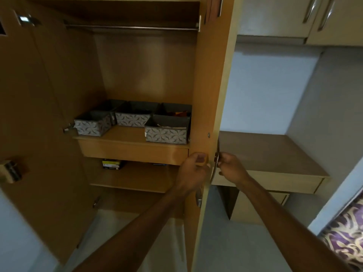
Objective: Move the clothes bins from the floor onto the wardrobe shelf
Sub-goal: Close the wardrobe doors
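Three grey patterned fabric bins stand on the wardrobe shelf (125,137): a left bin (92,124), a middle bin (133,118) and a right bin (167,132) with folded clothes inside. The right wardrobe door (210,95) stands edge-on in front of me. My left hand (193,169) is curled around the door's edge from the inner side. My right hand (230,167) grips the metal door handle (215,169) on the outer side.
The left wardrobe door (29,114) hangs wide open. A hanging rail (129,27) runs across the top. A lower shelf (133,179) holds a dark box (112,164). A desk surface (265,154) with a drawer stands to the right; a purple patterned cloth (345,232) is at far right.
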Demonstrator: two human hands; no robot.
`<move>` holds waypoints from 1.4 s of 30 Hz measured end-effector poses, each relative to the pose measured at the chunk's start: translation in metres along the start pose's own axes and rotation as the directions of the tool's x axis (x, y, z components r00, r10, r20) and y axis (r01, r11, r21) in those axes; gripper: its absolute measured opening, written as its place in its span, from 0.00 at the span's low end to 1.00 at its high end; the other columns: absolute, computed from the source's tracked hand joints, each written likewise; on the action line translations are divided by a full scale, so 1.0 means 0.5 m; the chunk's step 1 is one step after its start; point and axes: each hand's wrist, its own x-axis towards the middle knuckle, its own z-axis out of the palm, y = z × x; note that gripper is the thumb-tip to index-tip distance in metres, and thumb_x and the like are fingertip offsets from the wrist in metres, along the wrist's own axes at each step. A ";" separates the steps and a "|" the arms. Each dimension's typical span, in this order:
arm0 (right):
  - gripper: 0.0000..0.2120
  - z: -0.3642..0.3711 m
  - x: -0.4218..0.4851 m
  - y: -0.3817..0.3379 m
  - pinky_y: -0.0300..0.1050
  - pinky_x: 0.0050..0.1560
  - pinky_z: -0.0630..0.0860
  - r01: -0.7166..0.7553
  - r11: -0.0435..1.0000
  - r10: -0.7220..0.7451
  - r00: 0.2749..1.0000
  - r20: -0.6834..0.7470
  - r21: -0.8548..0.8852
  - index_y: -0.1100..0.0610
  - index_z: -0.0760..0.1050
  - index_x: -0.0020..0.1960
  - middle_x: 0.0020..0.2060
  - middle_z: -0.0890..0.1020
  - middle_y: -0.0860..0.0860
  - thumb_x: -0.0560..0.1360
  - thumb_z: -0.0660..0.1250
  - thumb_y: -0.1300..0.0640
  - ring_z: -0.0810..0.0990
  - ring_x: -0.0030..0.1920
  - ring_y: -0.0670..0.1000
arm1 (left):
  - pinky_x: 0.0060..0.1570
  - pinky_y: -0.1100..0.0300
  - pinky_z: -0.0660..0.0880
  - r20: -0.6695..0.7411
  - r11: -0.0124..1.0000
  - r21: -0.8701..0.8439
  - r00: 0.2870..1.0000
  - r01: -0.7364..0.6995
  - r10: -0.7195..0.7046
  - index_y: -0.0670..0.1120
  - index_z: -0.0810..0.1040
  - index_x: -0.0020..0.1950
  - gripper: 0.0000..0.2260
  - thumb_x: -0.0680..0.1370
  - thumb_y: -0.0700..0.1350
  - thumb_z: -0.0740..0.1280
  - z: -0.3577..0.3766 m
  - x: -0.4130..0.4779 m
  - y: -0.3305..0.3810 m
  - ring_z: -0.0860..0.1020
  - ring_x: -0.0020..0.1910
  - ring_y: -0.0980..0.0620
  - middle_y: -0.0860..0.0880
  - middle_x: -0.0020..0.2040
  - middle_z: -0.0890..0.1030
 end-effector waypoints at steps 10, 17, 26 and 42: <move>0.09 0.057 0.023 -0.025 0.54 0.51 0.80 0.153 0.988 -0.154 0.988 -0.009 -0.026 0.58 0.81 0.52 0.47 0.84 0.54 0.79 0.62 0.61 0.83 0.46 0.53 | 0.47 0.62 0.80 -0.138 0.998 -0.030 0.989 -0.063 0.058 0.51 0.78 0.58 0.12 0.76 0.41 0.67 -0.047 -0.010 -0.054 0.80 0.52 0.58 0.55 0.53 0.82; 0.07 0.160 0.050 -0.072 0.54 0.46 0.82 0.262 0.965 -0.261 0.964 0.058 -0.012 0.55 0.81 0.44 0.39 0.84 0.52 0.77 0.65 0.58 0.83 0.41 0.51 | 0.44 0.65 0.78 -0.309 0.997 -0.032 0.949 -0.076 0.063 0.51 0.79 0.55 0.10 0.76 0.39 0.67 -0.147 -0.009 -0.091 0.80 0.48 0.61 0.56 0.49 0.83; 0.09 0.340 0.138 -0.162 0.56 0.42 0.81 0.363 0.932 -0.358 0.925 0.129 -0.010 0.52 0.77 0.38 0.33 0.81 0.51 0.76 0.65 0.53 0.82 0.37 0.51 | 0.45 0.66 0.78 -0.419 0.999 0.015 0.907 -0.045 0.047 0.49 0.76 0.61 0.15 0.76 0.39 0.67 -0.327 0.049 -0.154 0.80 0.48 0.63 0.56 0.53 0.82; 0.16 0.633 0.389 -0.312 0.45 0.29 0.66 0.387 0.917 -0.392 0.919 -0.043 -0.094 0.55 0.70 0.32 0.23 0.72 0.49 0.76 0.66 0.51 0.71 0.26 0.48 | 0.56 0.61 0.76 -0.217 0.996 -0.037 0.974 -0.078 0.069 0.50 0.73 0.65 0.15 0.79 0.40 0.65 -0.639 0.305 -0.271 0.76 0.60 0.59 0.54 0.62 0.78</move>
